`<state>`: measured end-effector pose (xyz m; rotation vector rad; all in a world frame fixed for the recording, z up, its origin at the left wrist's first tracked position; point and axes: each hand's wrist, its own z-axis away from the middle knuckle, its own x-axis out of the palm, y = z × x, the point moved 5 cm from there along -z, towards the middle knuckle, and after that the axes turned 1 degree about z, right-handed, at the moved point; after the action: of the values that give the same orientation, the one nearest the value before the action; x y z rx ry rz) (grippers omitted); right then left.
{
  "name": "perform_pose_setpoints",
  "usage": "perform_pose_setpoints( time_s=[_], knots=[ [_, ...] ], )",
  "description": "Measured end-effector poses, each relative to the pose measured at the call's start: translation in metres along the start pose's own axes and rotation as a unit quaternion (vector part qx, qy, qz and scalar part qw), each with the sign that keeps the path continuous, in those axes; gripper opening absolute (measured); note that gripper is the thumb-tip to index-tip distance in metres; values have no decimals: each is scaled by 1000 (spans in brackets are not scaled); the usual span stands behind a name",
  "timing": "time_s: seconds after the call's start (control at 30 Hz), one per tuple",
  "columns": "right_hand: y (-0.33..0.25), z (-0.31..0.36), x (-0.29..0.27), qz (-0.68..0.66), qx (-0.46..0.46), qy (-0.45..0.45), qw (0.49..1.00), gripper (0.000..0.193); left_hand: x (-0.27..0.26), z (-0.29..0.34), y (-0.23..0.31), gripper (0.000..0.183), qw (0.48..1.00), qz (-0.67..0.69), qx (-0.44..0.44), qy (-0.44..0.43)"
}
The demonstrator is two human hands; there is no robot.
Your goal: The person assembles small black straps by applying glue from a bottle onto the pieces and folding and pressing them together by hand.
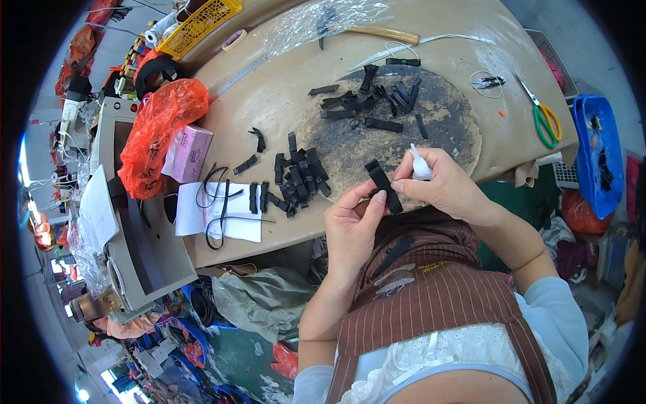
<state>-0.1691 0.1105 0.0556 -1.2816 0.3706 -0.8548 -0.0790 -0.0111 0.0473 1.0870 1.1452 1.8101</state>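
Between the thumb and fingers of my left hand [356, 222] is a black strap bow [382, 185], held over my lap at the table's edge. My right hand [444, 185] is closed around a small white glue bottle [421, 167], its thin nozzle pointing up and away from me. The fingertips of that hand are close to the bow. Ahead lies a round, stained board [444, 128] with several loose black bows [383, 124] on its far part. To the left, a pile of similar black bows [299, 178] rests on the table by the board's edge.
Scissors [546, 124] with green and orange handles and thread snips [488, 82] lie at right. A hammer [383, 32] and clear plastic film [316, 30] are at the far side. Leftward are white paper [235, 219], a tissue pack [188, 153], a red bag [165, 128] and a sewing machine [128, 222].
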Motion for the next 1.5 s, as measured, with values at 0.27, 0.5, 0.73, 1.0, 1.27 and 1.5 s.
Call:
perform_pose_setpoints(
  time_s=[0.27, 0.5, 0.73, 1.0, 1.27, 1.5],
  knots=[
    [5, -4, -4, 30, 56, -57, 996, 13, 2, 0, 1, 27, 999, 21, -21, 13],
    [-22, 7, -3, 233, -390, -13, 891, 17, -26, -1, 3, 22, 986, 57, -138, -75],
    [-24, 16, 3, 372, -564, -111, 729, 14, -5, -7, -6, 17, 935, 154, -295, -125],
    [-22, 21, 5, 411, -596, -121, 679, 11, -8, -6, -16, 13, 916, 169, -336, -141],
    [-13, 22, -16, 244, -207, -39, 947, 24, -21, -5, -24, 6, 976, 128, -175, 7],
    [-27, 35, -3, 294, -121, -52, 947, 26, -18, 1, -8, 11, 990, 98, -94, 24]
  ],
)
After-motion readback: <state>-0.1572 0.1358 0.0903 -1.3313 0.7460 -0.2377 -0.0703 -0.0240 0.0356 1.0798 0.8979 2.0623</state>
